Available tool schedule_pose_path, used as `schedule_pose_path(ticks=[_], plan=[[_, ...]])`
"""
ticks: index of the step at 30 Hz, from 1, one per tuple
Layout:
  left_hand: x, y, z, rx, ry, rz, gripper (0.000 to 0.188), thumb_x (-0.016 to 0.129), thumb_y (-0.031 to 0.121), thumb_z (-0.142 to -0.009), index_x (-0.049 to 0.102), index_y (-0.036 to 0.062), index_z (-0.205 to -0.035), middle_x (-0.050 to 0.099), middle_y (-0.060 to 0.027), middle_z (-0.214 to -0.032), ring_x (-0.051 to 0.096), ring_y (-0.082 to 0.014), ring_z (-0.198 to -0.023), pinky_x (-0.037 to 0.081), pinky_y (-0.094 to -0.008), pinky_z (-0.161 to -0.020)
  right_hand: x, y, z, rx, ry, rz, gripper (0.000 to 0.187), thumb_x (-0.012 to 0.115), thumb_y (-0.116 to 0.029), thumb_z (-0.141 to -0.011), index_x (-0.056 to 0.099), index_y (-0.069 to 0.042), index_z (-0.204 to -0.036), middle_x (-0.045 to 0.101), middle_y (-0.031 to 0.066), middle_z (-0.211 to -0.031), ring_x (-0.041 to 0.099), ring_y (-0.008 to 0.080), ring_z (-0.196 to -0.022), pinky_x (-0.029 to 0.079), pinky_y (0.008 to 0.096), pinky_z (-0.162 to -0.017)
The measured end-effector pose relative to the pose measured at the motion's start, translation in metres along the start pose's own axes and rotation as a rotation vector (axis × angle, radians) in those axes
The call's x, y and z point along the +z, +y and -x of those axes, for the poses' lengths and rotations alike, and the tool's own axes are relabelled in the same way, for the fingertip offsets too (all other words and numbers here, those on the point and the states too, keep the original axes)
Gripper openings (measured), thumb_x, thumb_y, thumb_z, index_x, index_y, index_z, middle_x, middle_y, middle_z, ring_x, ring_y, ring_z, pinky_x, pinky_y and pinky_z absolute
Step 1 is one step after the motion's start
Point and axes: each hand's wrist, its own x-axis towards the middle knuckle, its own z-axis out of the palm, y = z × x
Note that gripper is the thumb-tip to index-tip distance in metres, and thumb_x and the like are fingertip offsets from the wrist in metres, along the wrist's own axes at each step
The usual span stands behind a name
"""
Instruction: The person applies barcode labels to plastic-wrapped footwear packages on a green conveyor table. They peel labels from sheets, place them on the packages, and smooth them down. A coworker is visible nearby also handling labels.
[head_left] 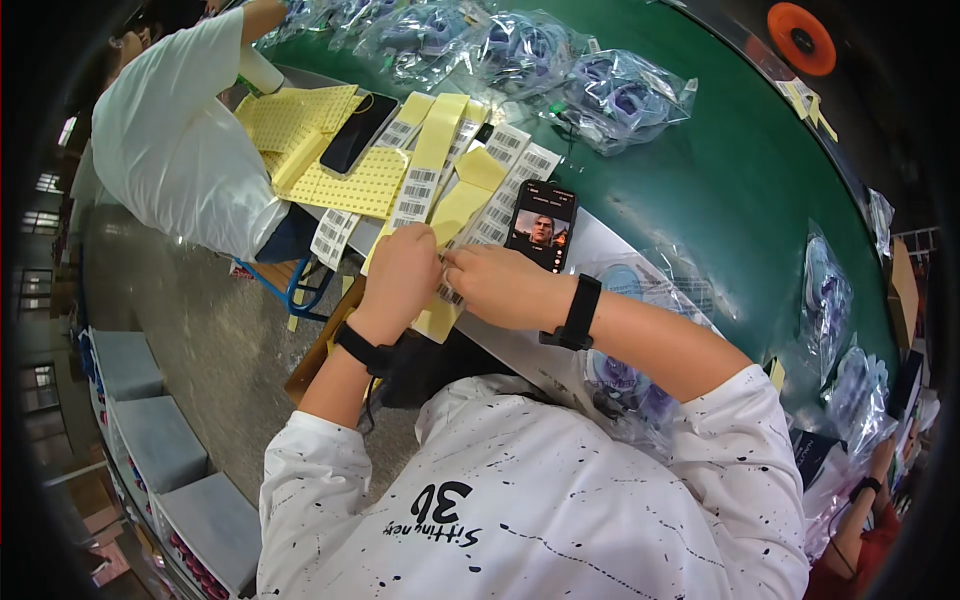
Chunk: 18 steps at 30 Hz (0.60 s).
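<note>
My left hand and my right hand come close together at the table's near edge, over strips of barcode labels with yellow backing. The left hand is closed, its fingertips on a label strip. My right hand pinches the edge of the same group of strips; the exact spot is hidden under the fingers. A folded yellow backing strip lies over the labels just beyond. Close to my right hand, a phone with a lit screen lies on the strips. Each wrist wears a black band.
Yellow dotted sheets and a dark phone lie to the left, beside a person in a white shirt. Clear bags of bluish-purple items line the green table. Grey-topped bins stand at lower left.
</note>
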Motion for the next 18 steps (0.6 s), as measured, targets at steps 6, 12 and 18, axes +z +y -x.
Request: schedule_pose_path(ticks=[6, 12, 18], plan=[[-0.027, 0.007, -0.001, 0.229, 0.019, -0.006, 0.011, 0.059, 0.004, -0.077, 0.061, -0.0008, -0.087, 0.061, -0.0128, -0.098, 0.058, -0.0296, -0.097, 0.046, -0.0392, -0.083, 0.005, 0.001, -0.006, 0.055, 0.033, 0.382, 0.05, 0.069, -0.038, -0.079, 0.065, 0.005, -0.103, 0.062, 0.0142, -0.107, 0.054, 0.0309, -0.108, 0.042, 0.0384, -0.087], [-0.085, 0.018, 0.04, 0.109, -0.261, 0.111, 0.009, 0.059, 0.0, -0.08, 0.061, -0.0032, -0.088, 0.061, -0.0157, -0.099, 0.06, -0.0317, -0.094, 0.049, -0.0398, -0.08, -0.009, 0.0, -0.02, 0.137, -0.237, 0.278, 0.057, 0.067, -0.049, -0.082, 0.069, 0.004, -0.104, 0.061, 0.0172, -0.112, 0.051, 0.0315, -0.109, 0.04, 0.0401, -0.087], [-0.181, 0.007, 0.082, -0.102, -0.272, 0.669, 0.003, 0.055, -0.002, -0.085, 0.055, -0.0017, -0.083, 0.057, -0.0089, -0.09, 0.057, -0.0193, -0.077, 0.046, -0.0302, -0.068, 0.001, 0.013, -0.016, 0.085, -0.074, 0.286, 0.056, 0.07, -0.045, -0.081, 0.067, 0.007, -0.101, 0.063, 0.0189, -0.105, 0.057, 0.0339, -0.103, 0.047, 0.0383, -0.083]])
